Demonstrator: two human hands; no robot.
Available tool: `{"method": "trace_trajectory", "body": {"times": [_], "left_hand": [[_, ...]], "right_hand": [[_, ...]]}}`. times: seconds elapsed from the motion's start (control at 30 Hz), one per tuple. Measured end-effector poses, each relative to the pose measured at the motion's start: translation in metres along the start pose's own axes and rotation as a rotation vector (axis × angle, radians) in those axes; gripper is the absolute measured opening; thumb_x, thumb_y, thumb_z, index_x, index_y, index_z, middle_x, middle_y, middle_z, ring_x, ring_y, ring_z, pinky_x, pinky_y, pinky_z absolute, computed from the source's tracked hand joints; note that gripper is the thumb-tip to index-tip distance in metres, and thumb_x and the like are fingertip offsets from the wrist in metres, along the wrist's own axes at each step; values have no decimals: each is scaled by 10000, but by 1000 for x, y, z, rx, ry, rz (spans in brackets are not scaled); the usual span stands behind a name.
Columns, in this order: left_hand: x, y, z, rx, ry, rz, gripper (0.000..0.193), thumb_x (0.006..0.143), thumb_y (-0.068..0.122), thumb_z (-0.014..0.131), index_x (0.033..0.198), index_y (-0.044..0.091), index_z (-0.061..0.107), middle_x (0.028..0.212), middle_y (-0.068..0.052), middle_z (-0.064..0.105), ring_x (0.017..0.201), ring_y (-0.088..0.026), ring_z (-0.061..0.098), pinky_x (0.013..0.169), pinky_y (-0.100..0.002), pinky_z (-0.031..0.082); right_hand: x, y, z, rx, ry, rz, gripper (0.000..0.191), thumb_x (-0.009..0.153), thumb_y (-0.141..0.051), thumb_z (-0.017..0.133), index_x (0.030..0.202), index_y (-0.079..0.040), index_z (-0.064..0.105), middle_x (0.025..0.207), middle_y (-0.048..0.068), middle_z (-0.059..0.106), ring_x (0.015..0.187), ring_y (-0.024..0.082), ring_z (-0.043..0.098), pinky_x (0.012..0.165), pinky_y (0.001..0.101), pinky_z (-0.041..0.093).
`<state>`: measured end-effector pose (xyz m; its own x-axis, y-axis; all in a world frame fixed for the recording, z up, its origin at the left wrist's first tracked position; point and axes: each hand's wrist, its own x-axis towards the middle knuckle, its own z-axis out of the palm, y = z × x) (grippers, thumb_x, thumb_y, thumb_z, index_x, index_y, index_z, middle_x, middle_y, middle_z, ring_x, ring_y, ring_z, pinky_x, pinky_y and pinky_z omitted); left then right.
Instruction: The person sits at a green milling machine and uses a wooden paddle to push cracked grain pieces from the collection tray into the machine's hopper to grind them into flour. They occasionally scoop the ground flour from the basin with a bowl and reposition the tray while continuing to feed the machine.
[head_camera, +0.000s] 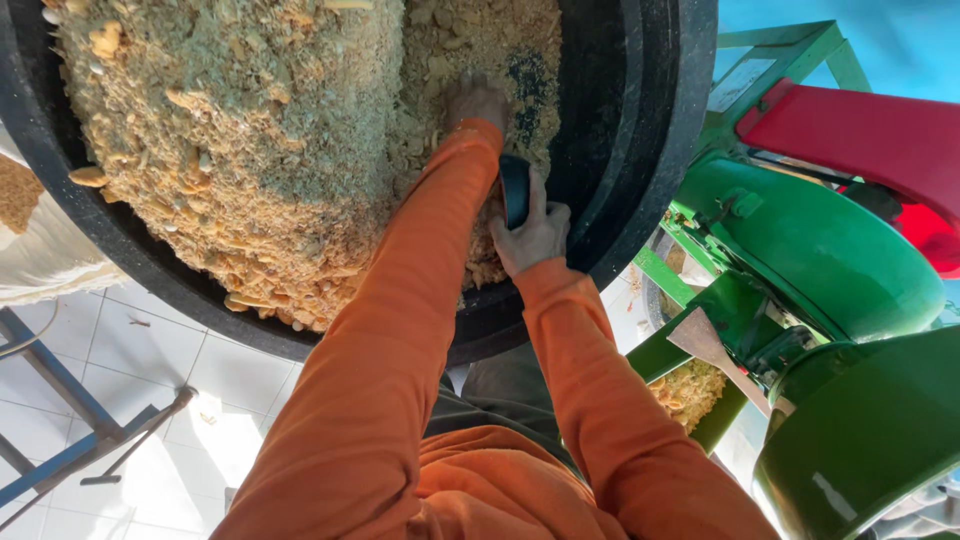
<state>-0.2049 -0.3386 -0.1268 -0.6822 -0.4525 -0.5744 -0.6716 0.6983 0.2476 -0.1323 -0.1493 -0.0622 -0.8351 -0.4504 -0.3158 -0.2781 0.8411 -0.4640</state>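
Observation:
A big black round tub (640, 130) holds a heap of coarse tan and greenish ground meal (250, 140). My left hand (476, 100) reaches deep into the tub and is pressed into the meal, dusted with it; its fingers are partly buried. My right hand (532, 236) grips a small dark blue scoop or cup (514, 188) near the tub's near wall, just beside my left forearm. Both arms wear orange sleeves.
A green grinding machine (820, 250) with a red hopper (860, 140) stands at the right, with more meal (690, 390) under its chute. A white sack (40, 250) lies at the left. A blue metal frame (60, 400) stands on the white tiled floor (170, 360).

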Motion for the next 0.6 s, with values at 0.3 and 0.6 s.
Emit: {"method": "trace_trajectory", "body": {"times": [0.3,0.6], "left_hand": [[-38,-34,11,-878,91,-358,425,1054,258,420,1321,62,686,1497,-227,586,1426,-453,518,1222,-514,415],[-170,6,45,-879,228,-490,750,1033,329,494,1631,56,134,1668,-307,13,1551,-437,3,1235,-503,41]], "right_hand": [[67,-20,-45,-94,391,-338,877,861,-312,916,1592,-234,437,1283,224,482,1187,428,500,1075,528,426],[171,-37,-4,-446,282,-902,950,826,26,846,1601,-347,442,1598,186,306,1513,433,349,1232,607,275]]}}
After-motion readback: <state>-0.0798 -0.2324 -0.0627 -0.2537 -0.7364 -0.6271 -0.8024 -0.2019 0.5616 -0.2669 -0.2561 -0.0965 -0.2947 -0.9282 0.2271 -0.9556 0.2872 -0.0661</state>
